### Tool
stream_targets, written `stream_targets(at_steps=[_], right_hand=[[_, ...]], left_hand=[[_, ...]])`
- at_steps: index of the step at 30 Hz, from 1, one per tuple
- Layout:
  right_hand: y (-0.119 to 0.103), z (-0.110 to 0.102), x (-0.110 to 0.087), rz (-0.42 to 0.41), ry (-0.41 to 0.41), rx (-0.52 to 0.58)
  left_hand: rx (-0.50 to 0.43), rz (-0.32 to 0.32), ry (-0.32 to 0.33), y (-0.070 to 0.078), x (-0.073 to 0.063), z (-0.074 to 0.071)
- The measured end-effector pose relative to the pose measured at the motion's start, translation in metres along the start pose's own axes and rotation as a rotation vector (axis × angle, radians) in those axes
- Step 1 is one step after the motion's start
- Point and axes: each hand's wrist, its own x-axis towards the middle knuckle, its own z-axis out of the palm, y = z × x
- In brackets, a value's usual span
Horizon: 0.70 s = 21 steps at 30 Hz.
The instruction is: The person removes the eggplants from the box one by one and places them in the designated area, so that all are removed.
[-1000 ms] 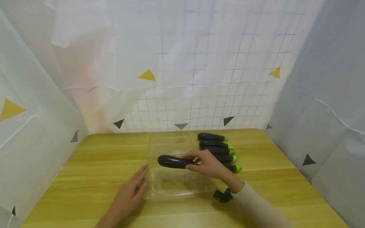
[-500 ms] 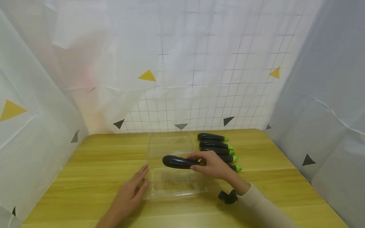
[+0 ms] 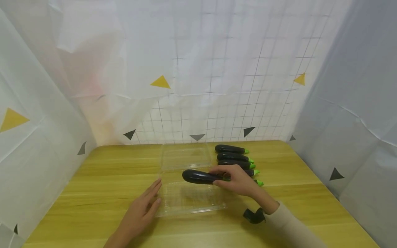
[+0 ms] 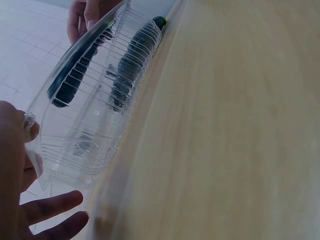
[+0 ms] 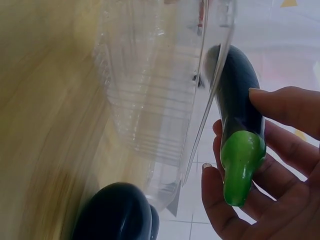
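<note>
In the head view my right hand (image 3: 237, 181) pinches an eggplant (image 3: 198, 177) near its stem end, between thumb and fingers. The right wrist view shows its glossy dark body and green cap (image 5: 241, 160) close up. The eggplant hangs level over a clear plastic clamshell box (image 3: 193, 210), whose lid (image 3: 186, 156) is folded back behind it. My left hand (image 3: 139, 210) lies at the box's left edge with fingers extended. From the left wrist, some fingertips (image 4: 32, 127) touch the rim while two others (image 4: 55, 207) stretch out beneath it.
Several more eggplants (image 3: 229, 149) lie in a column right of the box, green stems to the right. A black device (image 3: 254, 216) sits by the right wrist. White sheeting (image 3: 198, 69) with yellow and dark triangles walls in the wooden table (image 3: 108, 179) at back and sides.
My right hand has moved slowly to the right with the eggplant, which remains over the box. The left hand and the box stay where they were.
</note>
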Motion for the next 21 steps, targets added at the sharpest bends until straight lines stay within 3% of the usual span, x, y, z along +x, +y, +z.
stream_targets(at_steps=[10,21], right_hand=[[0.005,-0.009,-0.012,-0.007,0.036,0.024],[0.005,-0.015,-0.022,0.014,0.021,0.035]], left_hand=[[0.000,0.003,0.001,0.002,0.001,0.000],[0.004,0.013,0.007,0.002,0.000,-0.001]])
